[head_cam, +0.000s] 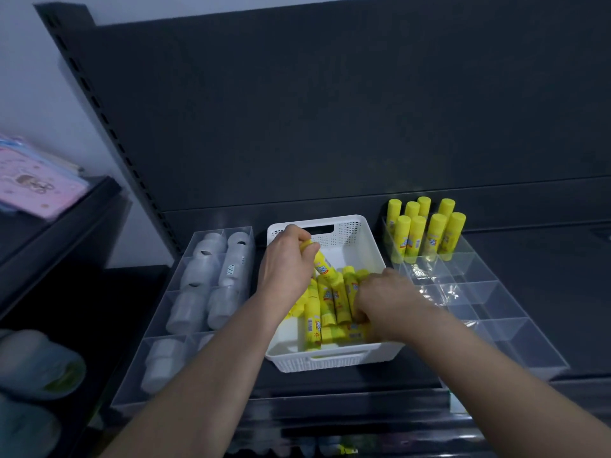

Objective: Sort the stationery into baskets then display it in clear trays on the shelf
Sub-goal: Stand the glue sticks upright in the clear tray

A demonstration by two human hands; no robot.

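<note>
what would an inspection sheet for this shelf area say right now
surface: dark shelf holding two clear trays with a white basket between them
job's things: basket with a pile of yellow glue sticks lying in it; right tray has standing sticks at its far end, nearer compartments empty; left tray holds white rolls
clutter: nothing seen
grippers: left hand holds one glue stick over the basket; right hand curled into the pile, grip hidden
cables: nothing seen
surroundings: dark back panel; pink notebooks on a side shelf at left; blurred pale objects at lower left
</note>
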